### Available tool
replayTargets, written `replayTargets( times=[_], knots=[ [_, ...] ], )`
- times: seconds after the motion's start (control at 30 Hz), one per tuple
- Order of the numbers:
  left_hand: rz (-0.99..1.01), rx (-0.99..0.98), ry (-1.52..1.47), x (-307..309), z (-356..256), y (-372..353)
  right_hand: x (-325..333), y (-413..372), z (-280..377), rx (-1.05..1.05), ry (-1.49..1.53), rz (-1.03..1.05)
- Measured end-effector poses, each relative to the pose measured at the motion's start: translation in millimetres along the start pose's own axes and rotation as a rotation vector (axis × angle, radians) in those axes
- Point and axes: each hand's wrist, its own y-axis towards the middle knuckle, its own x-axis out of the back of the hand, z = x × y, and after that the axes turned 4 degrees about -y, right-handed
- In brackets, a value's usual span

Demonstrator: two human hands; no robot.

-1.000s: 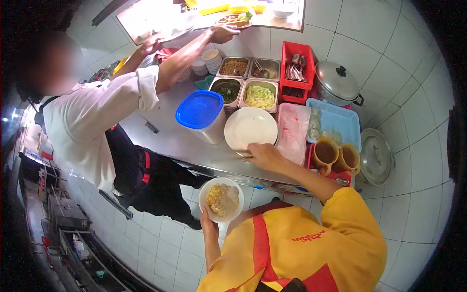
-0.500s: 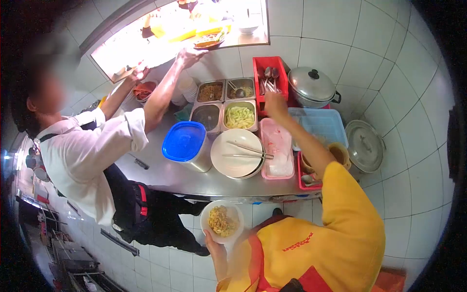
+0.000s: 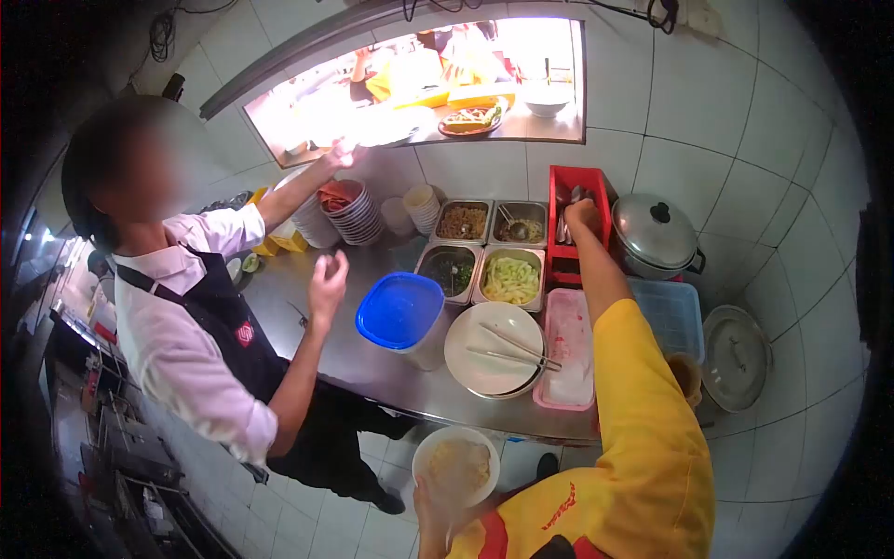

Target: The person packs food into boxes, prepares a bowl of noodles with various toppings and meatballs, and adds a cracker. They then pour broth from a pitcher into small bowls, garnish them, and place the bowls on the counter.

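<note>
Fingers (image 3: 577,207) of my right hand (image 3: 585,217) curl down into the red crate (image 3: 562,253) among the spoons (image 3: 570,194), and I cannot tell whether they pinch one. My left hand (image 3: 430,511) cups the bowl (image 3: 456,464) of noodles from below, low in front of the counter (image 3: 372,365). I judge this the cutlery-picking step; next calls for a firm pinch on one handle and a straight lift, bowl level.

A blue-lidded container (image 3: 400,312), a white plate (image 3: 486,373) crossed by chopsticks (image 3: 512,352) and a pink tray (image 3: 566,359) are lined along the counter's (image 3: 349,365) front edge. Four steel pans (image 3: 484,252) of toppings are set behind them. A lidded pot (image 3: 655,233) is placed at the back right corner.
</note>
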Motion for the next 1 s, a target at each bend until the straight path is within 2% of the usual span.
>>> replayTargets(
  times=[0.03, 0.1, 0.13, 0.17, 0.23, 0.27, 0.33, 0.37, 0.4, 0.43, 0.47, 0.53, 0.57, 0.6, 0.67, 0.7, 0.73, 0.8, 0.93, 1.0],
  knots=[
    [0.015, 0.006, -0.006, -6, -5, -3, -6, 6, -1, 0.005, -0.007, 0.010],
    [0.011, 0.028, -0.019, -4, -5, -6, -17, 21, -5, 0.182, -0.127, 0.052],
    [0.055, 0.016, -0.043, 2, 0, 4, -8, 15, -5, 0.351, -0.176, 0.029],
    [0.099, 0.001, -0.070, 8, 8, 10, -2, 9, -6, 0.362, -0.188, 0.039],
    [0.108, -0.041, -0.081, -2, 7, 10, 3, 1, -4, 0.605, -0.437, 0.110],
    [0.123, -0.051, -0.075, -3, 9, 15, 5, 2, -3, 0.626, -0.448, 0.122],
    [0.155, -0.040, -0.092, -5, 11, 22, 4, 13, -9, 0.810, -0.519, -0.074],
    [0.180, -0.077, -0.070, -4, 8, 30, 3, 28, -13, 0.799, -0.451, -0.082],
    [0.076, -0.049, -0.058, -23, -9, 22, 2, 45, -16, 0.905, -0.349, -0.192],
    [0.068, -0.067, 0.065, -24, -10, 29, 39, 22, 0, 0.872, -0.382, -0.381],
    [0.052, -0.057, 0.075, -21, -14, 38, 78, 2, 11, 0.917, -0.363, -0.224],
    [0.070, -0.119, 0.178, -27, -23, 49, 151, -64, 44, 0.985, -0.473, -0.127],
    [0.023, -0.151, 0.143, -37, -28, 47, 185, -104, 54, 1.083, -0.403, 0.032],
    [0.071, -0.157, 0.103, -33, -21, 51, 213, -142, 52, 1.176, -0.330, 0.171],
    [0.047, -0.129, 0.078, -44, -27, 48, 241, -198, 41, 1.288, -0.308, 0.608],
    [0.044, -0.121, 0.064, -50, -26, 47, 246, -217, 28, 1.415, -0.444, 0.736],
    [0.039, -0.223, 0.041, -50, -12, 59, 248, -232, 20, 1.526, -0.585, 0.865],
    [0.076, -0.233, 0.029, -59, -11, 61, 258, -275, 28, 1.499, -0.743, 1.064],
    [0.112, -0.226, -0.012, -69, -16, 54, 243, -323, 41, 1.668, -0.962, 1.140],
    [0.149, -0.252, -0.021, -74, -14, 52, 218, -333, 19, 1.685, -0.926, 1.095]
  ],
)
